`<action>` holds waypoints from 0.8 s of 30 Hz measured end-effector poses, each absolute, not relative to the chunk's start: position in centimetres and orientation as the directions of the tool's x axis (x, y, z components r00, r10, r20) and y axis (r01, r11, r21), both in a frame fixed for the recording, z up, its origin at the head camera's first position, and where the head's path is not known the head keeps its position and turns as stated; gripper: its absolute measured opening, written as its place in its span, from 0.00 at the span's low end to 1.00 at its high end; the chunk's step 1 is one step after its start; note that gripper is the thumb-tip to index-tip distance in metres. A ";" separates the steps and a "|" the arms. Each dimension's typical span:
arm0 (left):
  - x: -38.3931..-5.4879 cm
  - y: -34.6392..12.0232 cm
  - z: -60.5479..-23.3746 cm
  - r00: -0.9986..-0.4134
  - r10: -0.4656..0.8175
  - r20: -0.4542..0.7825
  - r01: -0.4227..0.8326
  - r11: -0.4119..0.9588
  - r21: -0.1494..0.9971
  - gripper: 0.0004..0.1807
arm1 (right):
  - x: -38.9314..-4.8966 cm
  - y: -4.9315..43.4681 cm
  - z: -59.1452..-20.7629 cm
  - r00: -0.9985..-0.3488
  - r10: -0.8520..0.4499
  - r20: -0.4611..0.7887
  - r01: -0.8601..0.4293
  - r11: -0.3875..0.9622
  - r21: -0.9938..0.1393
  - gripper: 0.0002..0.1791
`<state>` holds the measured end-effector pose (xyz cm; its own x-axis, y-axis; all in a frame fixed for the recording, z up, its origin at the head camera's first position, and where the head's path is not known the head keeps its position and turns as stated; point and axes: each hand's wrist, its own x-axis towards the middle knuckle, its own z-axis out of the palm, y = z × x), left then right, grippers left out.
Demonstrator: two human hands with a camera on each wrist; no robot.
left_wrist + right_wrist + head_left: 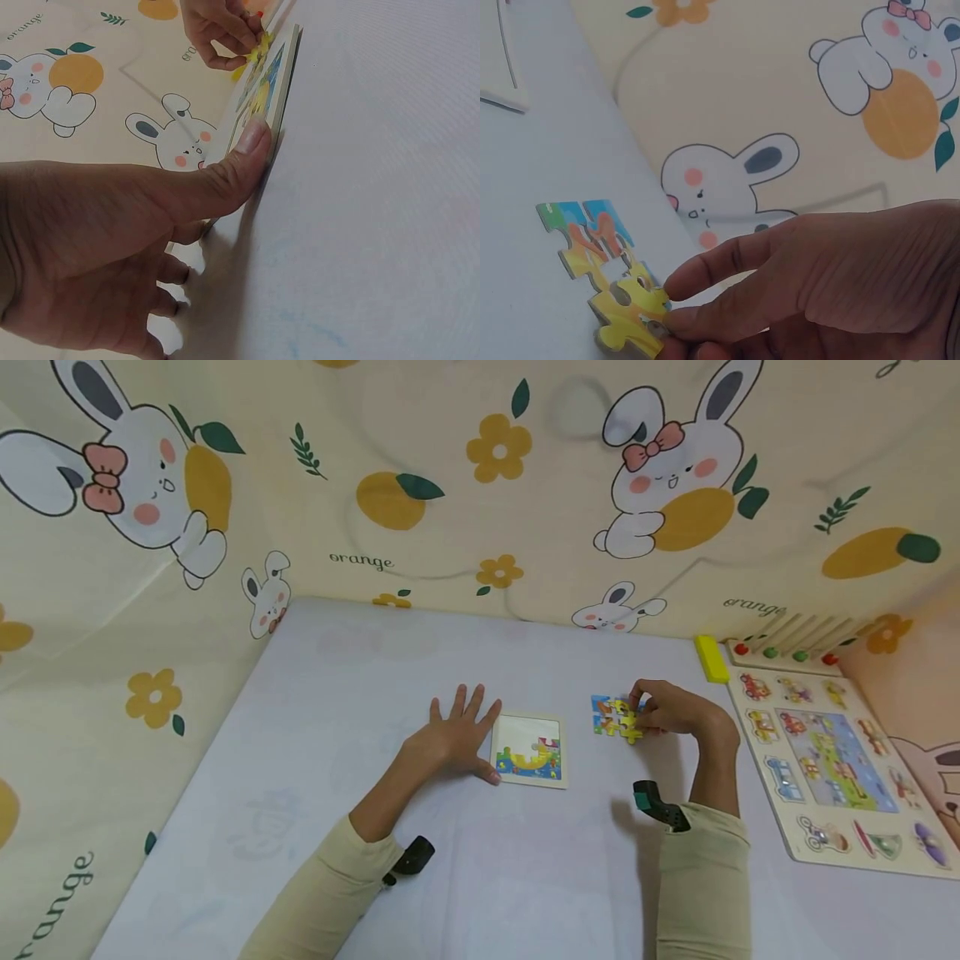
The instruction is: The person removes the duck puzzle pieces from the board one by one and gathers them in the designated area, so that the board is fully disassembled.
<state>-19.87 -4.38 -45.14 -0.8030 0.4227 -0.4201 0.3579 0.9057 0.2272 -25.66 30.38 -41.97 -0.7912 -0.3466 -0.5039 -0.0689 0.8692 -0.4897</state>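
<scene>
A small square wooden puzzle tray [523,732] lies on the white table, with joined pieces along its bottom and right side and its upper left bare. My left hand [452,740] is spread flat at the tray's left side; its thumb [253,139] rests on the tray's edge. To the right of the tray lies a cluster of loose jigsaw pieces [604,717] in blue, orange and yellow. At the cluster's right edge, my right hand [670,707] pinches a yellow jigsaw piece [657,298] between thumb and index finger. The other fingers are curled underneath, partly hidden.
A larger wooden picture board [772,810] with vehicle and toy pictures lies at the right. Behind it stands a wooden piece with thin rods and red and green beads [800,656]. A yellow block [711,658] sits beside it. Rabbit-patterned cloth [420,435] rises behind the table.
</scene>
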 end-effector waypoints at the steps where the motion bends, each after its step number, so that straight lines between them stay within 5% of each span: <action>1: -19.9 -4.4 -45.2 -0.803 0.423 -0.421 0.359 0.906 0.226 0.65 | -25.7 30.4 -42.0 -0.795 -0.342 -0.501 -0.070 0.873 -0.483 0.15; 24: -19.9 -4.5 -45.6 -0.799 0.424 -0.426 0.354 0.905 0.237 0.65 | -25.7 29.6 -41.7 -0.814 -0.194 -0.548 0.009 0.939 -0.345 0.12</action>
<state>-19.91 -4.53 -45.64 -0.7987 0.4245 -0.4264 0.3542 0.9046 0.2371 -25.65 29.61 -41.66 -0.8138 -0.1935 -0.5480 0.0091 0.9385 -0.3450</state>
